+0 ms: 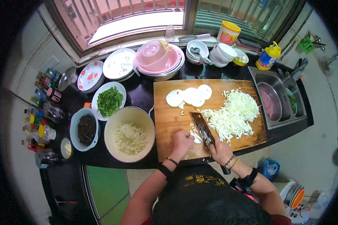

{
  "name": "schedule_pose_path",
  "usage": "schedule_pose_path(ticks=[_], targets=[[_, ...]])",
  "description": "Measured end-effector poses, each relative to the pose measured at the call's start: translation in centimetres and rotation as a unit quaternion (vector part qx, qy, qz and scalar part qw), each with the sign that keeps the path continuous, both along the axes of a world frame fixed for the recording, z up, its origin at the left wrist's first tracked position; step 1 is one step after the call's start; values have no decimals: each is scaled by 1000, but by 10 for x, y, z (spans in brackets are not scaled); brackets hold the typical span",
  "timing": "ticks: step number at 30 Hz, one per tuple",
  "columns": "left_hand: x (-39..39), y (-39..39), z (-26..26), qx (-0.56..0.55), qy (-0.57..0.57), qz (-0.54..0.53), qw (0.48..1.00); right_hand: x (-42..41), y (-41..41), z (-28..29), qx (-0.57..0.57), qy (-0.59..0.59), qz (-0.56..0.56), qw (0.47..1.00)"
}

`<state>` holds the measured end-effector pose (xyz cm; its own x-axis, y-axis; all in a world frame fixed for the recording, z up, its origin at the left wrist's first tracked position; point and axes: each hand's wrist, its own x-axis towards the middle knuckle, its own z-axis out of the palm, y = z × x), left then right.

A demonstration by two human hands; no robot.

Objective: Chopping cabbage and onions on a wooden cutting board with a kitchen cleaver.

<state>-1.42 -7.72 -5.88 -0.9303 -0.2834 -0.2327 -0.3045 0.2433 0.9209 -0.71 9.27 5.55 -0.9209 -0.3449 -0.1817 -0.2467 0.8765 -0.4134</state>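
My right hand (221,152) grips a kitchen knife (201,128), its dark, ribbed blade angled over the wooden cutting board (171,123) with bits of vegetable stuck on it. Just left of the blade, my left hand (183,143) rests on the board with curled fingers, beside thin pale vegetable slices (196,137); whether it holds any is hard to tell. Larger round white slices (190,96) overlap near the back of the board. Shredded pale vegetable (233,115) is heaped on its right half. A cream-coloured pot (109,137) left of the board holds chopped pale vegetable (130,138).
Left of the pot stand a plate of chopped greens (109,101), a light blue bowl (73,132) of dark food and several bottles. Stacked plates (119,63), pink basins (152,56) and white bowls (224,53) line the window side. A steel sink (281,123) lies right.
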Motion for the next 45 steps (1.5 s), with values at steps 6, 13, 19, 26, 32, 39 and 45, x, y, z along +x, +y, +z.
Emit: schedule_pose_path(ticks=[6, 13, 19, 26, 32, 39, 45], targets=[[-2, -2, 17, 6, -26, 2, 1000, 6, -2, 21, 20, 18, 46, 999], [-3, -2, 17, -5, -49, -6, 999, -4, -12, 24, 79, 4, 111, 991], [-1, 1, 29, 14, -73, -7, 997, -4, -14, 23, 91, -5, 111, 990], [-2, 3, 17, 42, -72, 7, 997, 0, -8, 11, 51, -10, 81, 995], [-8, 0, 31, -47, -86, -22, 995, -2, -5, 28, 48, -13, 76, 996], [-4, -1, 50, -75, -121, -50, 989, 8, -15, 33, 91, -34, 116, 988], [-1, 3, 32, -70, -47, -20, 996, 5, -18, 15, 129, 33, 150, 980]])
